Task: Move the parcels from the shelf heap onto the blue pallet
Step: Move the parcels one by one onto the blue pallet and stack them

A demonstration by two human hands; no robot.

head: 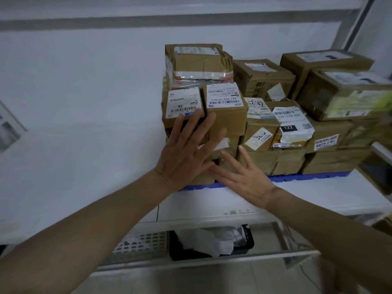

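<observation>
Where stacked parcels (224, 115) cover the blue pallet (307, 177), left hand (186, 153) and right hand (244, 177) flat, fingers splayed, unclenched

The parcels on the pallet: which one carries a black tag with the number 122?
The white poly mailer, front row right of centre, draped over brown boxes. It alone is a soft white bag.

white mailer bag (293, 124): "122-122-037", black tag "122" | lower box sticker (326, 142): "4209", upside down | front box label (224, 95): digits inverted, unclear
</observation>
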